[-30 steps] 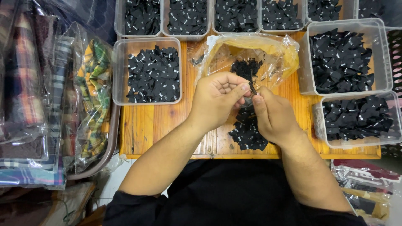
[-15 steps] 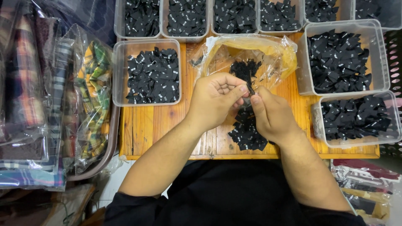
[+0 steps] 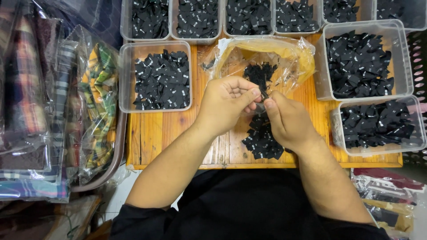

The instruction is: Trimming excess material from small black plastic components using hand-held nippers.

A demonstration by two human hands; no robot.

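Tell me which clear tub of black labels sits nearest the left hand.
The tub left of the plastic bag, alone in the near row on that side, close beside the left hand.

Nine clear tubs (image 3: 158, 106), one bag (image 3: 293, 53)

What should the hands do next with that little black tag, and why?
Probably pull the small black tag free and drop it into one of the clear tubs. The left hand and right hand pinch it together above the loose pile, and every tub holds similar tags.
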